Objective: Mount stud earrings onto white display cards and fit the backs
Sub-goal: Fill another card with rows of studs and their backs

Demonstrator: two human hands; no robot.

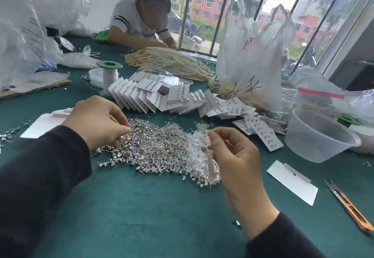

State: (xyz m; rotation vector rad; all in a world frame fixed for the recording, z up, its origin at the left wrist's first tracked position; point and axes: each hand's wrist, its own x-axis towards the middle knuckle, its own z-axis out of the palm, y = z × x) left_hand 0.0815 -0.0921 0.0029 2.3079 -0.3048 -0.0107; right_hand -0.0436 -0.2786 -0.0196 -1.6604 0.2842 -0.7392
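Observation:
A wide heap of silver stud earrings lies on the green table, with a smaller patch of clear plastic backs at its right side. My left hand reaches into the heap's left edge with curled fingers pinching among the studs. My right hand holds a white display card edge-on between thumb and fingers, over the backs. Filled cards are piled behind the heap. A blank card lies to the right, another blank card behind my left wrist.
A clear plastic tub stands at the right, thread snips near the right edge. A green spool, pearl strands and plastic bags lie further back. Another person works across the table.

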